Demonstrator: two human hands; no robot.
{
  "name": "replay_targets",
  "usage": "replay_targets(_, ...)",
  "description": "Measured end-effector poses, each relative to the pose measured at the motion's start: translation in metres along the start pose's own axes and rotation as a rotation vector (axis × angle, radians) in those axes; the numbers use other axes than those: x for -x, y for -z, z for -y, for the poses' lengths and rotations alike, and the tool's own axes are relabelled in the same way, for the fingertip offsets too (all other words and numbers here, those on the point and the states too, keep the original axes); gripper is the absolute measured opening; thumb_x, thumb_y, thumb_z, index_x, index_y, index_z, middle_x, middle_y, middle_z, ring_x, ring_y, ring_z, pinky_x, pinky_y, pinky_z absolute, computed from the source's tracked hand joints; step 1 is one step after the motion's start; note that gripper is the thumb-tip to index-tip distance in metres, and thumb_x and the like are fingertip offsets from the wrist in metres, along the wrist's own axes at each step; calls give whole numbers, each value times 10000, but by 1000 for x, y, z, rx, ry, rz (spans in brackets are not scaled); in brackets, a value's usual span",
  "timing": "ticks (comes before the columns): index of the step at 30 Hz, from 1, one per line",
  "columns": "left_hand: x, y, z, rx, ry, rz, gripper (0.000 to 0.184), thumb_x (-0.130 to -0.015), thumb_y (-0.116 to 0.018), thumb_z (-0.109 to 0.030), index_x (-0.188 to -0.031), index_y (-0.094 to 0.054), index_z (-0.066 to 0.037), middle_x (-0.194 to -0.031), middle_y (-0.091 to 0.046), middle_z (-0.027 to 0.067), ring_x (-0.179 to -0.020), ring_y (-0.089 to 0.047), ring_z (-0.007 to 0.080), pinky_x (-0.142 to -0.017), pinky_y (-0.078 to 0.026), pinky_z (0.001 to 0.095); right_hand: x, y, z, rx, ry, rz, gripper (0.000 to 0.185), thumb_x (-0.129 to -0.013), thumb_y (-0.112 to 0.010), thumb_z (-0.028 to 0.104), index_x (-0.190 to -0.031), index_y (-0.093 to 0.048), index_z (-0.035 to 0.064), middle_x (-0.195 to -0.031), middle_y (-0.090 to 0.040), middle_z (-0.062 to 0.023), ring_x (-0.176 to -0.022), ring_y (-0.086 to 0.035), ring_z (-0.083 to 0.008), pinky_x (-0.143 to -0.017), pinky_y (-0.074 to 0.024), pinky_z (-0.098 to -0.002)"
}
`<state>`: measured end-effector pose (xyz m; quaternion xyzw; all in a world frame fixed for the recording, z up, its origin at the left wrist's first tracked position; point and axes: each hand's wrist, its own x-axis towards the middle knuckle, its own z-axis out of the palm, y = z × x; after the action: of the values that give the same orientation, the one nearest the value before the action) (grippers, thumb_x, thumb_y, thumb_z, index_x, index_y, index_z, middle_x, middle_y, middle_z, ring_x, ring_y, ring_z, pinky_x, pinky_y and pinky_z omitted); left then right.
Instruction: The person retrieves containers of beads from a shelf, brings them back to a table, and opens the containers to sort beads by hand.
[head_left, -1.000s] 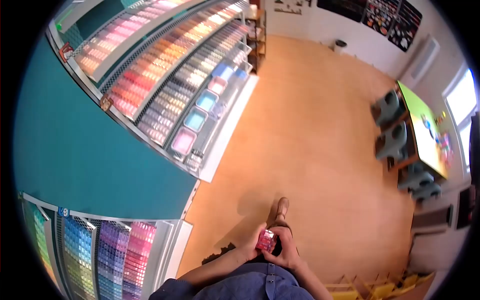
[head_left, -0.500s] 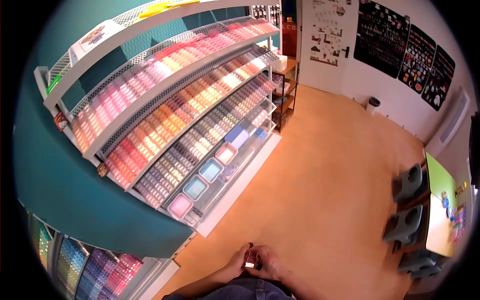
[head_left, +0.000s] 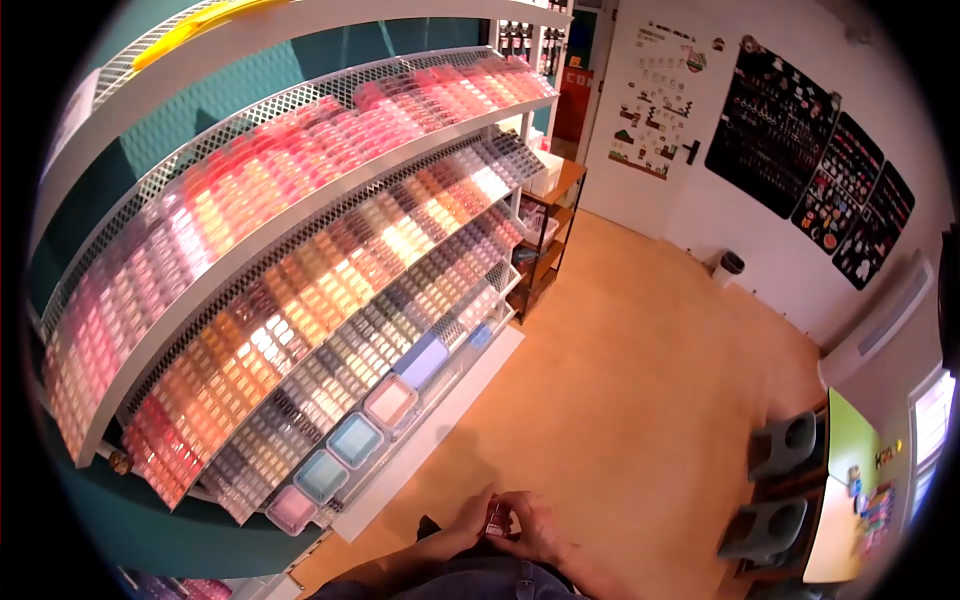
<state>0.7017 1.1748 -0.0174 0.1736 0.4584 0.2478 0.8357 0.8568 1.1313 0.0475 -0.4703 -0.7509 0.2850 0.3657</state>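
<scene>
A small dark-red box [head_left: 498, 517] with a shiny face is held low in front of my body. My left hand [head_left: 471, 519] closes on its left side, and my right hand [head_left: 533, 530] curls around the right side. What is inside the box is too small to make out. To the left rises a white tiered rack [head_left: 330, 215], packed with rows of small clear boxes in pink, orange, brown and grey shades.
Pastel bins, among them a blue bin [head_left: 355, 440] and a pink bin [head_left: 293, 510], line the rack's bottom tier. Orange floor [head_left: 620, 400] stretches ahead to a white door [head_left: 650, 100]. Grey chairs [head_left: 765, 528] and a green-topped table [head_left: 850, 425] stand at right.
My view has shifted closer along the rack, whose upper tiers now appear larger. A dark shoe has come into view beside my left hand. Both hands keep holding the box.
</scene>
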Motion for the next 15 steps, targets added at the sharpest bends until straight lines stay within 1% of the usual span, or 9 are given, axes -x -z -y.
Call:
replay_targets(1,-19,-1,-9,7,-1,-5,408,-978,-461,-453,-946,-570,-62,-781,-644,86,-645,-656,225,-560,-554,369,-16,6,-12,41,41,-13,619,-668,-821,218,-1192,-535,52,-1112,-602,-159,-984,-577,-348,-872,-459,-433)
replay_targets(2,-36,-2,-17,50,-14,-2,414,-981,-442,-451,-942,-579,-62,-781,-646,87,-647,-657,221,-563,-553,360,-31,10,-27,84,66,-28,599,-667,-833,245,-1170,-567,58,-1045,-632,-159,-942,-611,-341,-826,-489,-423)
replay_targets(7,-111,-19,-70,121,-47,-73,466,-988,-375,-456,-934,-607,-55,-785,-654,90,-645,-649,211,-565,-542,335,-110,44,-89,26,94,67,591,-657,-834,263,-1154,-578,73,-979,-635,-135,-907,-611,-328,-813,-477,-427)
replay_targets(9,-134,-25,-88,136,-12,-30,510,-986,-348,-469,-918,-624,-45,-774,-656,93,-638,-634,205,-561,-527,316,-138,59,-119,-8,119,128,587,-655,-834,274,-1149,-584,78,-954,-636,-124,-892,-612,-322,-809,-473,-429)
replay_targets(10,-137,-34,-101,120,-122,53,507,-985,-339,-447,-904,-626,-37,-758,-648,98,-635,-623,200,-561,-518,306,-155,68,-132,48,148,198,601,-658,-831,294,-1160,-581,78,-947,-634,-120,-890,-610,-324,-819,-467,-436)
replay_targets(11,-164,-32,-100,148,-156,30,507,-985,-339,-447,-904,-626,-37,-758,-648,98,-635,-623,200,-561,-518,306,-175,79,-146,108,189,266,615,-661,-828,314,-1171,-578,79,-940,-633,-116,-888,-607,-326,-828,-461,-443)
replay_targets(12,-200,-26,-91,247,-246,-21,472,-996,-333,-439,-970,-610,-58,-814,-646,83,-671,-624,184,-595,-527,316,-190,85,-161,75,152,347,660,-672,-818,344,-1216,-558,78,-984,-636,-129,-914,-604,-335,-875,-447,-469)
replay_targets(13,-225,-28,-93,346,-339,-72,443,-1006,-328,-430,-1036,-595,-78,-870,-643,69,-707,-624,167,-630,-537,326,-211,97,-170,68,193,382,660,-672,-818,344,-1216,-558,78,-984,-636,-129,-914,-604,-335,-875,-447,-469)
replay_targets(15,-220,-54,-124,347,-363,-203,448,-1007,-328,-424,-1045,-590,-63,-871,-642,80,-706,-628,184,-622,-541,332,-247,117,-179,-41,231,461,672,-693,-805,354,-1246,-542,77,-1061,-636,-144,-962,-605,-339,-916,-439,-465)
